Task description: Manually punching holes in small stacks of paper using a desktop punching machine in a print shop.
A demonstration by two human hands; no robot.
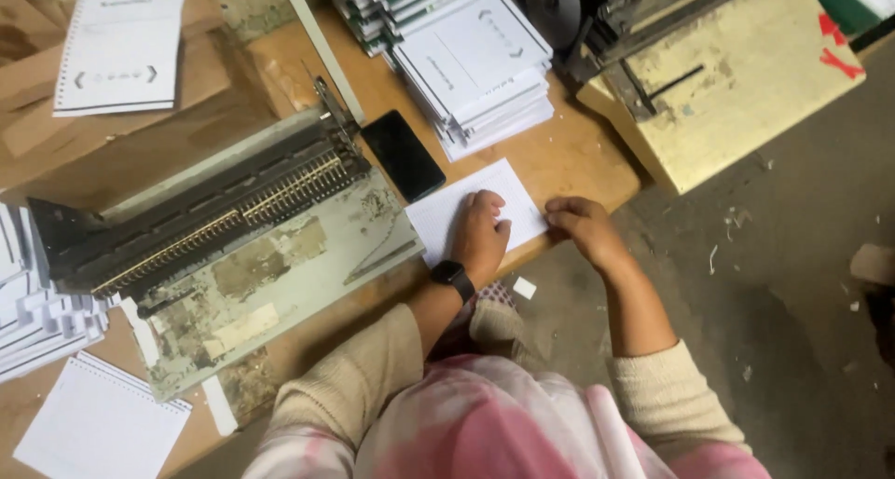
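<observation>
Both arms reach forward, cream sleeves pushed up the forearms. Left hand [482, 232] lies palm down with fingers loosely curled, a black watch on its wrist. Right hand [578, 224] sits just beside it, knuckles up, fingers bent and pointing toward the left one.

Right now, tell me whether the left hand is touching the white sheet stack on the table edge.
Touching. The head view shows the left hand lying flat on the white sheet stack, fingers pressed onto the paper with no gap.
</observation>
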